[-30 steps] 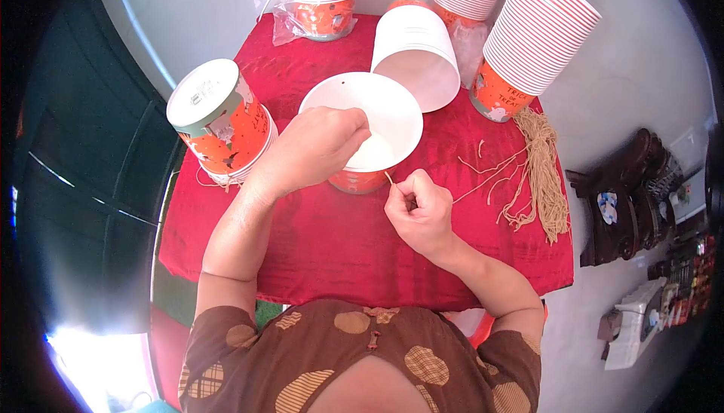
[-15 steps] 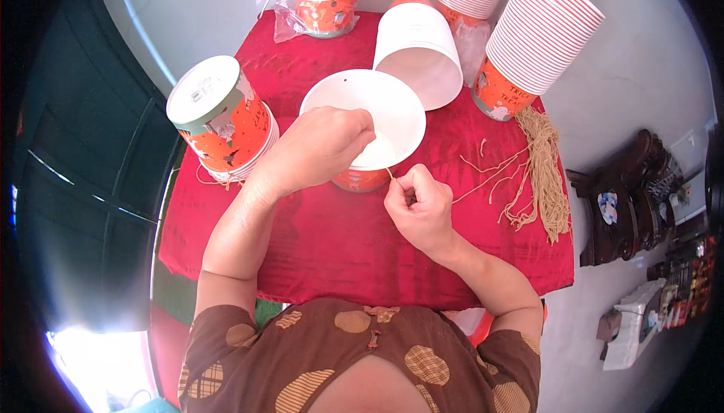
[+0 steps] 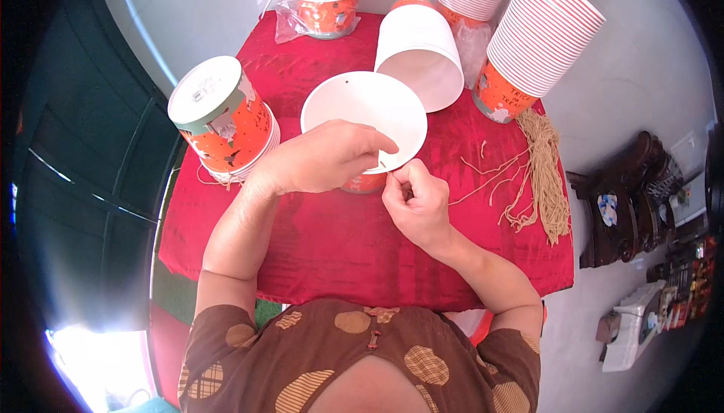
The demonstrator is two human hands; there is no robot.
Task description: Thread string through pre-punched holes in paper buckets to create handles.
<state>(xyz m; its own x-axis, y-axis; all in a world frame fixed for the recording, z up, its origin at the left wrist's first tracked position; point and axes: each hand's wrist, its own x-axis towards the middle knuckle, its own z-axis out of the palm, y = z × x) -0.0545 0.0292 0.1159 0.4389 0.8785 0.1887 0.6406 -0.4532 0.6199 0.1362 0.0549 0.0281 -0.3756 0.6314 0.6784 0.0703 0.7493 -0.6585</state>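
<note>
A paper bucket (image 3: 364,100), white inside and orange outside, stands mouth up in front of me with a small dark hole near its far rim. My left hand (image 3: 332,155) reaches over the near left rim, index finger stretched out into the bucket and no cord seen in its grasp; the thumb side is partly hidden. My right hand (image 3: 416,200) pinches a thin tan cord against the outside of the near rim. A short tip of that cord (image 3: 383,163) shows on the inner wall, just below my left fingers. The cord trails right from my right fist.
A bundle of tan cords (image 3: 544,179) hangs over the table's right side. Upside-down orange buckets (image 3: 226,130) with cord at their rims stand left. A white bucket (image 3: 419,59) lies on its side behind. Tall bucket stacks (image 3: 539,32) line the back of the red-covered table (image 3: 317,255).
My left hand has shifted right and slightly nearer, its fingers going from curled to stretched out. My right hand has moved up against the rim, and a cord tip now shows inside the bucket.
</note>
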